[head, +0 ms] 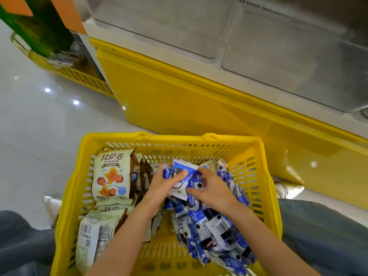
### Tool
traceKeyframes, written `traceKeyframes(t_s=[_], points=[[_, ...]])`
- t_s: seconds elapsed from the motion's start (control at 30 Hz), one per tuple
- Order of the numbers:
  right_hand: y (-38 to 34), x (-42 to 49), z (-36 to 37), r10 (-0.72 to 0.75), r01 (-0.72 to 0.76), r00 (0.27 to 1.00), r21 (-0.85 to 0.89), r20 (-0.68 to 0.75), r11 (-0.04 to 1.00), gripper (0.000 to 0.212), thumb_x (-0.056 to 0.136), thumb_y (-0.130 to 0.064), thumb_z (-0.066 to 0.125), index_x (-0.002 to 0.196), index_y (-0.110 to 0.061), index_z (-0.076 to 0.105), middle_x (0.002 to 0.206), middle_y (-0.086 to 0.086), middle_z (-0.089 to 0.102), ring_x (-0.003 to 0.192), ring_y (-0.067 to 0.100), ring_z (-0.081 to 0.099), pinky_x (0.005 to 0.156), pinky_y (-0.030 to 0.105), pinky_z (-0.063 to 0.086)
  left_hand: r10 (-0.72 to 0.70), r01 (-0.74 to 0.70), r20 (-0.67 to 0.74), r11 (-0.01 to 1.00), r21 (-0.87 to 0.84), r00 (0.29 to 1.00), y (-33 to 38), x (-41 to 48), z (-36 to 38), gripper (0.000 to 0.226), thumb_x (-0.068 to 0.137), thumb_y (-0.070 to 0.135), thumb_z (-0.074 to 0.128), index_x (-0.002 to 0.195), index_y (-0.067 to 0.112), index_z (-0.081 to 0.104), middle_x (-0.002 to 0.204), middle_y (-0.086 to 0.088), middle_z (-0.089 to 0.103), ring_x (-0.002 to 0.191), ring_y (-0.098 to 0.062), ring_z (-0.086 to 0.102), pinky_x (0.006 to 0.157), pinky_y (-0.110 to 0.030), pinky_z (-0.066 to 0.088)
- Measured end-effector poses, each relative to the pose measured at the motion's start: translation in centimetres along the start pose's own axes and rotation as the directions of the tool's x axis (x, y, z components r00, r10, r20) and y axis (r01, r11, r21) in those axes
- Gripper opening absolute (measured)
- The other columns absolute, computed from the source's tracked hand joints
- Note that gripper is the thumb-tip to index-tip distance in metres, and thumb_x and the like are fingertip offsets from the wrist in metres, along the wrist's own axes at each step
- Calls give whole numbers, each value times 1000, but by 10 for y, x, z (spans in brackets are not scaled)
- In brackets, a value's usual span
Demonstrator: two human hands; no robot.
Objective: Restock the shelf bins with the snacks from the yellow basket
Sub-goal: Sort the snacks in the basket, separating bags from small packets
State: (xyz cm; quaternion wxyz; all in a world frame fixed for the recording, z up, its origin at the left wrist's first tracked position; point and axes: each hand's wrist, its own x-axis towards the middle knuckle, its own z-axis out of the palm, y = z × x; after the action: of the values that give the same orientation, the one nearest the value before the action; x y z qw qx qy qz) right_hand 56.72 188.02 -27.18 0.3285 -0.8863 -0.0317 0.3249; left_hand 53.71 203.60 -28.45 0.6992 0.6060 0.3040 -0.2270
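The yellow basket (pixel 111 138) stands on the floor between my knees. Cream and brown snack bags (pixel 111 174) fill its left side, one propped upright at the back. A heap of small blue and white snack packets (pixel 215 226) fills the right side. Both hands are inside the basket, at the far end of the blue heap. My left hand (pixel 165 184) grips a bunch of blue packets (pixel 184 169), thumb on top. My right hand (pixel 209 188) closes its fingers on the same bunch from the right.
A yellow shelf base (pixel 189 100) rises just beyond the basket, with clear plastic shelf bins (pixel 179 26) above it. Another yellow basket (pixel 65 70) sits at the far left on the glossy floor (pixel 39 120). My knees in grey trousers flank the basket.
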Motion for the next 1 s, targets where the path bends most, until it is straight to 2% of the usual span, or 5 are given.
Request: traceKeyframes(t_s=[0.13,0.23,0.37,0.63,1.0], points=[[-7,-30,14,-24,25,990,-4,141,1000,47,80,-42,67,117,-22,46,112,1,54,88,14,56,74,29,45,87,-84,-47,994,65,995,-16,-27,-7,38,72,29,77,103,30,54,94,10,70,81,1,66,60,-9,47],[-1,-49,31,-6,17,982,-53,187,998,32,84,-39,64,102,-23,43,92,1,56,76,12,57,70,33,47,94,-64,-107,963,261,990,-34,-38,-12,38,71,29,78,99,32,51,107,-3,61,95,-13,63,81,-25,52],[2,-59,42,-51,53,970,0,236,999,66,93,-30,56,147,-23,19,129,0,54,110,11,57,89,23,46,65,-16,-79,863,504,995,-55,-40,-16,43,73,26,74,106,32,48,111,-6,47,87,-12,55,72,-16,47],[16,-22,-3,-128,130,950,-12,-285,991,34,96,-16,50,129,-11,49,128,3,54,109,14,57,87,17,43,297,-171,-47,663,729,954,-41,-26,-12,54,87,32,62,133,21,37,133,0,42,123,-16,42,101,-30,38],[49,58,-11,105,-108,994,-132,-30,985,49,96,-19,51,139,0,35,143,17,40,130,30,40,102,32,34,152,-93,-44,781,618,987,-10,64,43,77,87,35,62,144,4,20,146,-12,30,132,-27,33,103,-34,32]])
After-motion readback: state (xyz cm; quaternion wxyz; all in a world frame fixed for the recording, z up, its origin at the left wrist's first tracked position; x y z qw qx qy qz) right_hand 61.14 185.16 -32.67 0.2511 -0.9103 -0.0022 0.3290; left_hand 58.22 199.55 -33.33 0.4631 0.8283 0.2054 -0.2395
